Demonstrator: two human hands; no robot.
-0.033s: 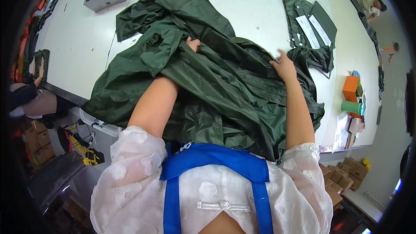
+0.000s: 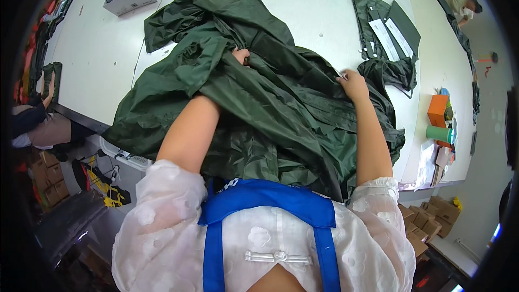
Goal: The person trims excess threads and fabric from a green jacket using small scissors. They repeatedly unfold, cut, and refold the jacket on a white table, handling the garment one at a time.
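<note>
Head view: a crinkled, shiny dark-green garment (image 2: 303,105) lies heaped across the smooth white desk (image 2: 319,16), its edge pinched in the right grip (image 2: 354,85); the left grip (image 2: 241,55) is half buried in it, whether clenched I cannot tell.

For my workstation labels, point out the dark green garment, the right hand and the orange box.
Dark green garment (image 2: 265,97): head view, on its crumpled middle.
Right hand (image 2: 355,85): head view, on the back of the hand.
Orange box (image 2: 437,110): head view, on its orange side.
</note>
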